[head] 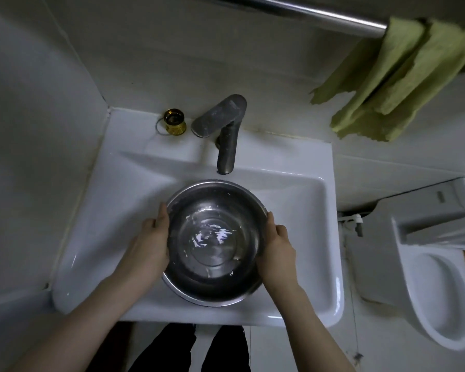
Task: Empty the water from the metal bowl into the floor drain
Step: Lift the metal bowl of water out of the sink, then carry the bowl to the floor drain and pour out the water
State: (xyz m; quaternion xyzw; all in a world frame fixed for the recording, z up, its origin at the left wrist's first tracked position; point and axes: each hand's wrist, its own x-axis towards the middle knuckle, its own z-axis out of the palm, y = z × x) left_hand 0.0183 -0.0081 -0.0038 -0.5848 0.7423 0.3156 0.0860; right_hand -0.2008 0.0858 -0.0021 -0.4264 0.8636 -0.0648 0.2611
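We've got the bowl [216, 244] over the sink [301, 208], left hand [151, 245] and right hand [275, 249] clamped on opposite rims; we lift level, slowly, so the water doesn't slosh.

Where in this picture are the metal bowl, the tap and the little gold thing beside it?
metal bowl [212, 245]: head view, on the watery inside bottom.
tap [226, 151]: head view, on the spout above the basin.
gold cup-shaped piece [174, 122]: head view, on its rim, left of the tap.
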